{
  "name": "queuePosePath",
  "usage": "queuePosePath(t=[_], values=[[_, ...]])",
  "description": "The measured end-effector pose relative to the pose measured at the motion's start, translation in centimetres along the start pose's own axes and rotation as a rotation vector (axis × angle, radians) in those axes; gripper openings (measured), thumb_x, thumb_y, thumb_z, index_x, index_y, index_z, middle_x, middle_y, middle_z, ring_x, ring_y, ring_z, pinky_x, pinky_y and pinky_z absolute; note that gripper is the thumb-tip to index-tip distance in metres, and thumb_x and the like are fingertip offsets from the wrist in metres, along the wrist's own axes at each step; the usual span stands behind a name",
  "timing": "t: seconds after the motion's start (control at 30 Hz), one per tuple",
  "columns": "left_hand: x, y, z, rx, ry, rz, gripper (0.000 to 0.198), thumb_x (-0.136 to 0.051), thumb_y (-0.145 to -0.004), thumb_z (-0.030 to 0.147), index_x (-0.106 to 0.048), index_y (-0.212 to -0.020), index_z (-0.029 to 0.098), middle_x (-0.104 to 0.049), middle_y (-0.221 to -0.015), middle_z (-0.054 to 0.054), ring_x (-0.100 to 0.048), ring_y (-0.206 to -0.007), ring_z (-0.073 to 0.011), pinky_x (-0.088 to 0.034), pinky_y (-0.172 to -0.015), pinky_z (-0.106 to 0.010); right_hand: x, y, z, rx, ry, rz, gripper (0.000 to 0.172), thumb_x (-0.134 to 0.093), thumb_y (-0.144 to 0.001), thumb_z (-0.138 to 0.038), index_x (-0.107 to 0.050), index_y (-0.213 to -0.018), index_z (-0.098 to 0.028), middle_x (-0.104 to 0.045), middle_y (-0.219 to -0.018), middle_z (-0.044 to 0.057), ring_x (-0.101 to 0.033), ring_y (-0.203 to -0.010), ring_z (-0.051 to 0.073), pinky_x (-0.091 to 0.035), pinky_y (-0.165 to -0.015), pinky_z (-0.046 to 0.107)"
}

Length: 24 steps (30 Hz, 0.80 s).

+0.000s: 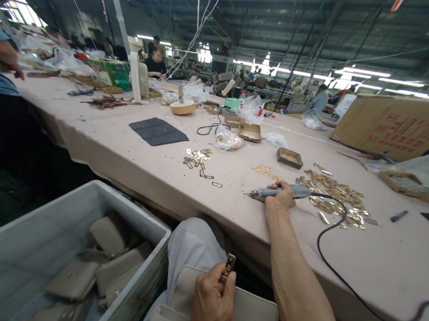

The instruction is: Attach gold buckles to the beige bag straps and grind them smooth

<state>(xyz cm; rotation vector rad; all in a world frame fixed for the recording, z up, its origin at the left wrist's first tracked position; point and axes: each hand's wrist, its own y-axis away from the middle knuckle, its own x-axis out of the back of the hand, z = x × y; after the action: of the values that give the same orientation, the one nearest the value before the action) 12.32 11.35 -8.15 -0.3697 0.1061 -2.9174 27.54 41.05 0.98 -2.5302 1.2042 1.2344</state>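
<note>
My right hand [280,197] is wrapped round a grey electric screwdriver [299,191] lying low over the table, its tip pointing left and its black cord trailing right. Down at my lap, my left hand [215,301] pinches a small gold-coloured metal clasp piece [230,263] between thumb and fingers. Beneath that hand a beige bag [252,315] rests across my legs. Tiny gold screws [267,172] lie scattered just beyond the screwdriver. A heap of gold metal fittings [336,191] spreads to its right, and thin rectangular frames [198,157] lie to its left.
A grey plastic bin [133,208] with several beige bags stands at my left. On the table [180,192] are a dark sheet [158,131], a small open box [290,158], a bag of fittings [229,138] and a large carton [398,126]. A person's arm [3,51] reaches in at far left.
</note>
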Motion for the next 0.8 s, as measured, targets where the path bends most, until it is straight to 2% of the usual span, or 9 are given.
queuePosePath(t=[0.23,0.33,0.43,0.53,0.67,0.8], values=[[-0.1,-0.2,-0.1,0.065,0.006,-0.013,0.039,-0.054,-0.098,0.056,-0.071,-0.099,0.021,-0.059,-0.049,-0.002,-0.06,-0.041,-0.021,-0.039,-0.041,-0.026,-0.2,0.6,-0.5,-0.025,-0.018,0.001,0.026,-0.066,-0.078,-0.009,-0.043,-0.079,-0.021,-0.057,-0.068,-0.005,-0.05,-0.048,0.008,-0.048,-0.038,0.019],[0.4,-0.5,0.8,0.072,0.009,-0.046,0.037,-0.053,-0.099,0.055,-0.067,-0.089,0.021,-0.057,-0.047,-0.001,-0.059,-0.039,-0.0198,-0.037,-0.04,-0.025,-0.3,1.7,-1.6,-0.058,-0.025,-0.06,0.023,-0.064,-0.078,-0.008,-0.044,-0.079,-0.02,-0.055,-0.068,-0.006,-0.048,-0.048,0.008,-0.048,-0.04,0.018],[1.3,-0.4,2.2,0.103,0.026,-0.131,0.035,-0.049,-0.102,0.05,-0.062,-0.085,0.022,-0.055,-0.044,0.001,-0.059,-0.037,-0.0187,-0.037,-0.04,-0.024,0.2,3.4,-3.4,-0.094,-0.015,-0.154,0.018,-0.061,-0.079,-0.008,-0.047,-0.078,-0.019,-0.052,-0.068,-0.006,-0.047,-0.049,0.007,-0.048,-0.042,0.018],[2.2,-0.3,3.0,0.123,0.075,-0.204,0.033,-0.045,-0.104,0.044,-0.062,-0.088,0.021,-0.06,-0.044,0.0,-0.06,-0.039,-0.0173,-0.041,-0.044,-0.022,1.6,5.5,-5.7,-0.115,0.006,-0.255,0.013,-0.061,-0.081,-0.009,-0.051,-0.077,-0.017,-0.052,-0.071,-0.005,-0.047,-0.052,0.007,-0.049,-0.046,0.019],[2.7,-0.7,2.7,0.201,0.262,-0.288,0.034,-0.04,-0.104,0.039,-0.065,-0.096,0.018,-0.069,-0.052,-0.003,-0.063,-0.043,-0.0171,-0.049,-0.048,-0.022,4.6,9.7,-8.5,-0.096,0.046,-0.5,0.013,-0.067,-0.079,-0.012,-0.054,-0.078,-0.015,-0.054,-0.075,-0.002,-0.046,-0.053,0.006,-0.049,-0.051,0.02],[2.6,-1.2,2.3,0.3,0.405,-0.326,0.033,-0.047,-0.098,0.04,-0.068,-0.096,0.014,-0.07,-0.052,-0.004,-0.061,-0.04,-0.0161,-0.051,-0.046,-0.022,7.6,15.1,-10.2,-0.067,0.137,-0.563,0.019,-0.075,-0.073,-0.014,-0.057,-0.08,-0.015,-0.055,-0.074,-0.001,-0.046,-0.055,0.007,-0.047,-0.053,0.021]])
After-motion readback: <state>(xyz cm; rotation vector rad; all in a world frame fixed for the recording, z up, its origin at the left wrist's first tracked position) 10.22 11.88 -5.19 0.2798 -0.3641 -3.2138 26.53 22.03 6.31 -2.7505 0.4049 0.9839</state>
